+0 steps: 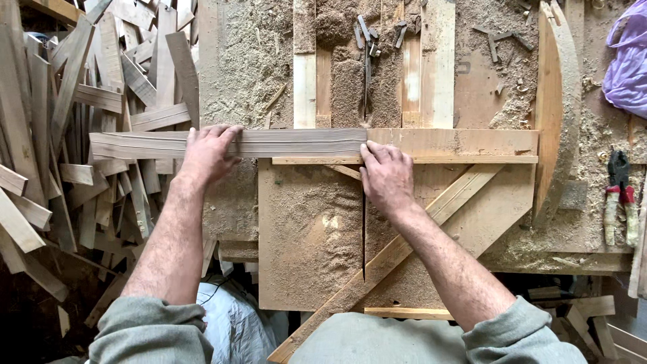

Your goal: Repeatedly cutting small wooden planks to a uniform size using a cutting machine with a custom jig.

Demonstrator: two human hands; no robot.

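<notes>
The strip (229,143), a long thin grey piece of wood, lies crosswise on the bench (303,229), its back edge against a raised fence (458,143) at the far side of a sled-like board. The left hand (205,154) rests flat on the strip well left of the board, fingers (216,133) spread and curled over its far edge, pressing it down. The right hand (385,176) sits at the strip's right end, fingers pressed together with the tips on the end of the wood, just above a dark slot (364,236) that runs toward the person. No blade shows in the slot.

To do this well, it seems best to keep the strip tight against the fence along its whole length, so it cannot pivot, and to hold both hands clear of the slot's line; the right fingertips look very close to it.

Sawdust (249,61) covers the bench. A heap of offcuts (81,135) lies to the left, red-handled pliers (619,195) to the far right, and a purple bag (630,61) in the upper right corner.
</notes>
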